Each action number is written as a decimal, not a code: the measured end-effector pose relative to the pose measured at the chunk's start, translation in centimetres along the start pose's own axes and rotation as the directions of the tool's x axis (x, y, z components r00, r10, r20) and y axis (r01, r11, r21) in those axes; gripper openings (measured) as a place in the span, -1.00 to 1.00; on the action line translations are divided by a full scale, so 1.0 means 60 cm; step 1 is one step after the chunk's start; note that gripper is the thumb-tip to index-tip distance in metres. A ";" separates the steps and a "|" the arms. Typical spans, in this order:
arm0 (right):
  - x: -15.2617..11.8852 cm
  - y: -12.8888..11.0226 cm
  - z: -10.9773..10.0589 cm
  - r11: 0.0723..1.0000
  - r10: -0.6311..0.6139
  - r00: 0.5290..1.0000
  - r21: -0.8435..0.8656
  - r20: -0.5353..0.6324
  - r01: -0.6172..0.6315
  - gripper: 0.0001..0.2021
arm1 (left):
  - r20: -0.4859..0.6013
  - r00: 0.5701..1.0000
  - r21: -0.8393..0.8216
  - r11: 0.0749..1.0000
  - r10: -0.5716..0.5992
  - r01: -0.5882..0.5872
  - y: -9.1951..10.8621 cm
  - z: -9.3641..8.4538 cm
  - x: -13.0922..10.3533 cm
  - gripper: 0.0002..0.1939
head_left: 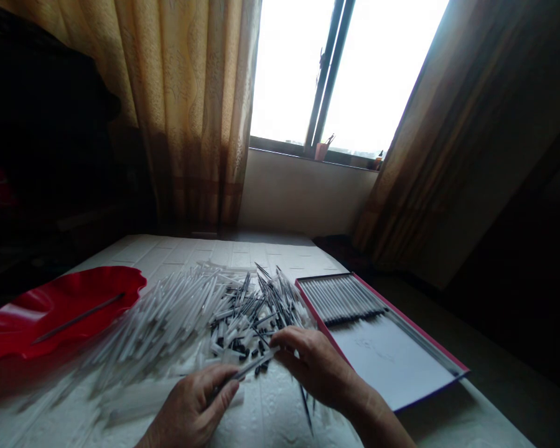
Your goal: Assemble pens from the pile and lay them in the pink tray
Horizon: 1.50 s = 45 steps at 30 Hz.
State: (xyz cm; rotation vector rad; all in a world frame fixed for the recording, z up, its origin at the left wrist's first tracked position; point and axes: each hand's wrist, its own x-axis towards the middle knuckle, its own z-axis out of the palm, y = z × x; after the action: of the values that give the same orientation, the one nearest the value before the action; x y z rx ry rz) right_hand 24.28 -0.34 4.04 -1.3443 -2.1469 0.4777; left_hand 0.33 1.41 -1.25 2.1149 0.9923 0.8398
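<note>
A pen (256, 364) with a clear barrel slants between my two hands. My left hand (198, 398) is closed around its lower end, thumb and fingers pressed together. At the upper end, the fingers of my right hand (315, 361) pinch the pen; whether a small part is also between them is hidden. Just beyond lie loose black caps (237, 346) and whitish plastic pieces. Dark pen refills (273, 295) are heaped behind my right hand. To the left spreads a large pile of clear pen barrels (168, 305).
A red wavy-rimmed dish (18, 295) at the left holds one pen. On the right, a shallow red-edged box (396, 367) has a row of pens (340, 295) at its far end. A white brick-patterned cover (256, 249) lies on the table. Curtains and a window stand behind.
</note>
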 end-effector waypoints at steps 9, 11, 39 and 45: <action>-0.001 -0.003 0.007 0.995 -0.033 0.998 0.095 0.056 0.028 -0.83 | 0.029 0.997 0.047 0.997 0.067 -0.069 0.001 0.000 -0.005 -0.75; -0.002 0.002 0.006 0.985 -0.012 0.993 0.174 0.116 -0.009 -0.81 | 0.035 0.996 0.055 0.995 0.085 -0.087 -0.001 0.000 -0.006 -0.78; 0.001 0.013 0.048 0.979 0.074 0.937 0.152 0.342 -0.133 -0.75 | 0.228 0.974 0.374 0.922 0.011 -0.098 -0.010 0.005 -0.010 -0.66; 0.004 0.012 0.053 0.972 0.092 0.943 0.175 0.319 -0.154 -0.74 | 0.206 0.978 0.369 0.923 0.035 -0.111 -0.015 0.007 -0.009 -0.68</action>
State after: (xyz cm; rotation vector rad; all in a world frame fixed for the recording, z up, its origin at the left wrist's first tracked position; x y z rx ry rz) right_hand 22.72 0.15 1.23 -1.3687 -2.1935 0.9856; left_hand 0.02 1.27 -2.33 2.5202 1.0395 0.4851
